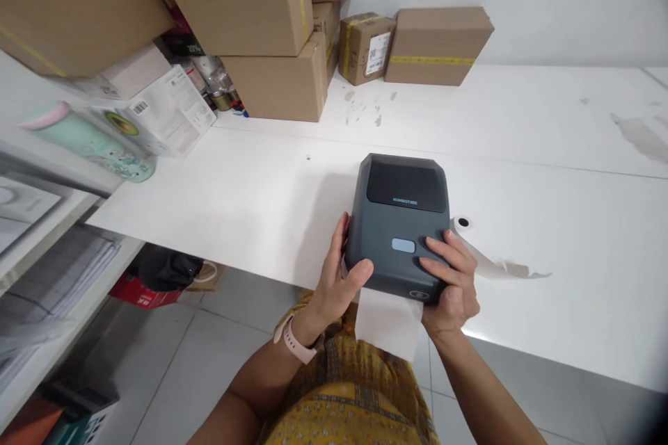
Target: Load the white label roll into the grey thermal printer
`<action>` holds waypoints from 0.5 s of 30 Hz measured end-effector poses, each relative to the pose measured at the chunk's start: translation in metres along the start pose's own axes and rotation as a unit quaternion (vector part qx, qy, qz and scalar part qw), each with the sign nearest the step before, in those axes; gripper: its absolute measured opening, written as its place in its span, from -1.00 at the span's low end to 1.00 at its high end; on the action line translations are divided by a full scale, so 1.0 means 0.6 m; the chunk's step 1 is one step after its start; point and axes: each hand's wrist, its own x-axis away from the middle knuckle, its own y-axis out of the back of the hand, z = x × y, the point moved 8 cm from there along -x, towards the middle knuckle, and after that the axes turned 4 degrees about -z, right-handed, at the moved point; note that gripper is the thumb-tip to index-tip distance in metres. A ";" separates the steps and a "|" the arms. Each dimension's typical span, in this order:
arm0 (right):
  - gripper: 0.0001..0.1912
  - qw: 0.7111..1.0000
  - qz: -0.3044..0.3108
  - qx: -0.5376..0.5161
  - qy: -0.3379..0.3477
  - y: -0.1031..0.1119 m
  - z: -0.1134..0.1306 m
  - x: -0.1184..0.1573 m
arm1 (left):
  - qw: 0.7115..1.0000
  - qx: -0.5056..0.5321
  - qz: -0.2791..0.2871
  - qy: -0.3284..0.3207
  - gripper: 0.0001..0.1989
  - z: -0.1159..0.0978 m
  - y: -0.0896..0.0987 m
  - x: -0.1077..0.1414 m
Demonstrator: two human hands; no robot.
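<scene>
A dark grey label printer (pixel 401 229) with a black window and a pale blue button lies at the table's front edge, between my two hands. My left hand (pixel 339 271) grips its left side, thumb on the near corner. On the right side, my right hand (pixel 453 278) holds it, with fingers over the top face. A strip of white label paper (pixel 389 323) hangs from the printer's near end, over my lap. Just right of the printer lies a small white paper roll (pixel 463 223), its loose end trailing to the right. The printer's underside is hidden.
Brown cardboard boxes (pixel 276 80) are stacked at the back left of the white table (pixel 250 181). Two smaller taped cartons (pixel 438 42) stand against the wall. A mint-green tumbler (pixel 94 142) leans at the left. Below it is a shelf (pixel 67 313) with packed goods.
</scene>
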 end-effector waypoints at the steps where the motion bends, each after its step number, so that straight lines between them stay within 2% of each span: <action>1: -0.35 1.000 0.003 0.006 -0.003 0.001 -0.003 0.001 | 1.000 -0.006 0.000 0.003 -0.08 0.003 0.002 0.007; 5: -0.30 0.999 0.037 0.006 0.010 0.002 -0.007 0.005 | 0.996 -0.070 -0.039 0.039 -0.09 0.025 0.025 0.070; 7: -0.32 0.998 0.041 -0.032 0.024 0.004 0.001 0.004 | 0.989 -0.120 -0.076 0.052 -0.33 0.031 0.042 0.105; 9: -0.36 0.995 0.029 -0.087 0.030 0.007 0.009 -0.001 | 0.988 -0.128 -0.016 0.083 -0.53 0.039 0.029 0.123; 12: -0.44 0.988 -0.015 -0.147 0.033 0.013 0.016 -0.009 | 0.977 -0.092 0.125 0.150 -0.45 0.051 -0.016 0.125; 13: -0.46 0.986 -0.027 -0.159 0.037 0.015 0.017 -0.012 | 0.971 -0.088 0.149 0.166 -0.41 0.052 -0.028 0.121; 15: -0.48 0.983 -0.036 -0.176 0.046 0.016 0.020 -0.014 | 0.967 -0.079 0.164 0.181 -0.38 0.049 -0.044 0.110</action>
